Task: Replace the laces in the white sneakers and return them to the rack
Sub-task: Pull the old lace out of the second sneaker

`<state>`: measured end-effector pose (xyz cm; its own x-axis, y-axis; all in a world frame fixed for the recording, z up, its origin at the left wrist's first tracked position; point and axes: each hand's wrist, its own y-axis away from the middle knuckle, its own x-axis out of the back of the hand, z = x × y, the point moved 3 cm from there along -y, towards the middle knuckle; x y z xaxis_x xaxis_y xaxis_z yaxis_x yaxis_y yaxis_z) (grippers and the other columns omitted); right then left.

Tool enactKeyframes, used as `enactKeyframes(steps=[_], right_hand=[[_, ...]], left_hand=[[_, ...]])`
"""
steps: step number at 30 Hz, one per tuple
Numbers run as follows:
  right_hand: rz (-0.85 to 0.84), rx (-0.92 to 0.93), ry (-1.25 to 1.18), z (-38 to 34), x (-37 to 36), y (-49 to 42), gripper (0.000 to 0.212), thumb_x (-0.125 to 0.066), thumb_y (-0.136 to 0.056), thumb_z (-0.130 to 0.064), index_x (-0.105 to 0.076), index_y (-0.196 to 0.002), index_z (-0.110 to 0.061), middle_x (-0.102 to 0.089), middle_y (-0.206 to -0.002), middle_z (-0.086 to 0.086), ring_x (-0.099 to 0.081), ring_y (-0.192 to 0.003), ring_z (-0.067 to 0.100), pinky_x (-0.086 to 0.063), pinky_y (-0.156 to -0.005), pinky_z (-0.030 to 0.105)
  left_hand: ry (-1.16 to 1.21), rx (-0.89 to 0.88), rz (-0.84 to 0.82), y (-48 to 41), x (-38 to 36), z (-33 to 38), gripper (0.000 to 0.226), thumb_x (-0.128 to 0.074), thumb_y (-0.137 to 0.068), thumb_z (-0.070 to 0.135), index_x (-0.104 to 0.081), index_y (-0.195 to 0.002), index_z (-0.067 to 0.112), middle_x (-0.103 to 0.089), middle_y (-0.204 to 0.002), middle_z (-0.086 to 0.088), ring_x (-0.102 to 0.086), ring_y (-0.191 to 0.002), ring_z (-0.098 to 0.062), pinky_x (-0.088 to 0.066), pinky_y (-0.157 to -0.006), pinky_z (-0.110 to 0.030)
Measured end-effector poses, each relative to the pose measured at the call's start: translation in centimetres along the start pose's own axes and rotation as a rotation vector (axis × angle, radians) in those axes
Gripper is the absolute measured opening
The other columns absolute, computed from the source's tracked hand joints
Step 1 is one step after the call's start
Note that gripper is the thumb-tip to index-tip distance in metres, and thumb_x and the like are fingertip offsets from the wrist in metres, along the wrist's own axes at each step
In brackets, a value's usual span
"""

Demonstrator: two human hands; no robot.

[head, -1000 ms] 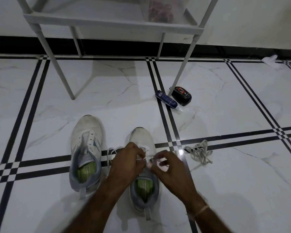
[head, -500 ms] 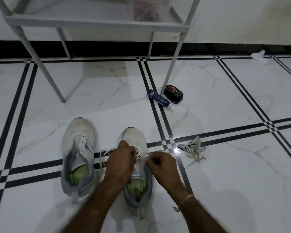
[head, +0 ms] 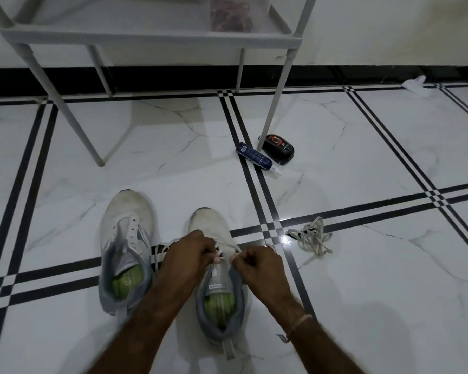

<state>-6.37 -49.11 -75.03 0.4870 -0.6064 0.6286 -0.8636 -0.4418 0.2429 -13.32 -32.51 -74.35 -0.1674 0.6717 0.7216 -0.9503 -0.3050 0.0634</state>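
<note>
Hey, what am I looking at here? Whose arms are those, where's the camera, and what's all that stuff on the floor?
No machine here: a person works with bare hands. The one camera is worn on their head and looks down, so both arms reach in from the bottom edge. The left hand and right hand each pinch a white lace over one white sneaker. A second sneaker stands beside it, apparently unlaced. Also on the tiled floor: a loose bundle of laces, a blue tube and a small black case, near a leg of the white rack.
</note>
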Motion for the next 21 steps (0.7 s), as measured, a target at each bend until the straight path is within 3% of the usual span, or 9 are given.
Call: enactKeyframes(steps=[2, 4, 8, 9, 13, 15, 18, 20, 21], right_hand=[[-0.002, 0.004, -0.005, -0.1, -0.1, 0.1, 0.031, -0.075, -0.088, -0.027, -0.062, -0.060, -0.031, -0.065, -0.059, -0.007, -0.063, -0.060, 0.001, -0.049, -0.058, 0.016], [-0.006, 0.004, 0.004, 0.0, -0.1, 0.1, 0.032, -0.074, -0.089, -0.026, -0.061, -0.060, -0.032, -0.065, -0.060, -0.008, -0.063, -0.061, 0.001, -0.048, -0.058, 0.014], [0.015, -0.012, -0.008, 0.3, 0.0, 0.1, 0.028, -0.074, -0.089, -0.027, -0.062, -0.063, -0.029, -0.064, -0.062, -0.009, -0.062, -0.063, 0.002, -0.048, -0.061, 0.016], [0.016, -0.015, -0.010, 0.4, -0.1, 0.1, 0.030, -0.074, -0.089, -0.027, -0.061, -0.062, -0.030, -0.064, -0.061, -0.009, -0.062, -0.063, 0.001, -0.048, -0.062, 0.015], [0.009, -0.009, -0.034, 0.7, -0.3, 0.1, 0.022, -0.074, -0.088, -0.026, -0.067, -0.068, -0.024, -0.066, -0.062, -0.008, -0.066, -0.063, 0.006, -0.060, -0.066, 0.032], [0.008, -0.008, -0.042, 0.8, -0.5, 0.0, 0.021, -0.074, -0.088, -0.025, -0.065, -0.069, -0.024, -0.065, -0.063, -0.009, -0.065, -0.064, 0.008, -0.061, -0.068, 0.037], [-0.015, -0.036, -0.080, 0.9, -0.5, 0.1, 0.021, -0.075, -0.088, -0.028, -0.065, -0.070, -0.025, -0.067, -0.066, -0.007, -0.068, -0.066, 0.011, -0.062, -0.067, 0.042], [-0.016, -0.045, -0.089, 1.2, -0.5, 0.2, 0.020, -0.075, -0.088, -0.028, -0.066, -0.070, -0.023, -0.067, -0.065, -0.006, -0.068, -0.065, 0.012, -0.062, -0.066, 0.044], [-0.013, -0.044, -0.090, 1.2, -0.4, 0.3, 0.021, -0.075, -0.088, -0.028, -0.065, -0.070, -0.023, -0.067, -0.065, -0.006, -0.068, -0.064, 0.012, -0.062, -0.066, 0.044]], left_hand=[[-0.083, 0.006, -0.055, -0.2, -0.2, 0.0, 0.015, -0.073, -0.086, 0.027, -0.069, -0.076, 0.017, -0.052, -0.077, 0.008, -0.054, -0.078, -0.013, -0.036, -0.066, -0.029], [0.016, 0.088, -0.002, 0.0, -0.2, 0.1, 0.019, -0.062, -0.092, 0.028, -0.066, -0.073, 0.024, -0.055, -0.077, 0.010, -0.055, -0.078, -0.014, -0.040, -0.067, -0.030], [1.329, 0.686, 0.451, 0.8, 0.6, -1.1, 0.036, -0.041, -0.105, 0.011, -0.053, -0.072, 0.020, -0.062, -0.072, 0.001, -0.059, -0.072, -0.019, -0.051, -0.069, -0.032], [1.307, 0.679, 0.437, 0.8, 0.8, -1.1, 0.032, -0.040, -0.106, 0.012, -0.049, -0.076, 0.018, -0.059, -0.067, 0.001, -0.057, -0.070, -0.021, -0.052, -0.071, -0.035], [0.182, 0.148, 0.067, 1.5, -0.2, -0.4, 0.015, -0.074, -0.087, 0.040, -0.064, -0.092, 0.029, -0.063, -0.080, 0.012, -0.061, -0.076, -0.008, -0.049, -0.069, -0.027], [-0.016, 0.045, 0.015, 1.1, -1.0, 0.2, 0.018, -0.077, -0.083, 0.043, -0.072, -0.088, 0.027, -0.061, -0.087, 0.007, -0.060, -0.085, -0.013, -0.040, -0.071, -0.026], [-0.037, 0.095, 0.074, 0.1, -0.6, 0.3, 0.020, -0.070, -0.091, 0.036, -0.072, -0.080, 0.019, -0.056, -0.081, 0.002, -0.059, -0.082, -0.020, -0.038, -0.070, -0.030], [0.377, 0.335, 0.152, 0.2, -0.5, -0.3, 0.030, -0.057, -0.100, 0.031, -0.065, -0.075, 0.017, -0.056, -0.076, -0.001, -0.056, -0.076, -0.020, -0.039, -0.064, -0.028], [0.784, 0.533, 0.226, 0.1, -0.4, -0.6, 0.033, -0.048, -0.105, 0.024, -0.060, -0.075, 0.015, -0.056, -0.076, -0.005, -0.054, -0.074, -0.021, -0.043, -0.061, -0.026]])
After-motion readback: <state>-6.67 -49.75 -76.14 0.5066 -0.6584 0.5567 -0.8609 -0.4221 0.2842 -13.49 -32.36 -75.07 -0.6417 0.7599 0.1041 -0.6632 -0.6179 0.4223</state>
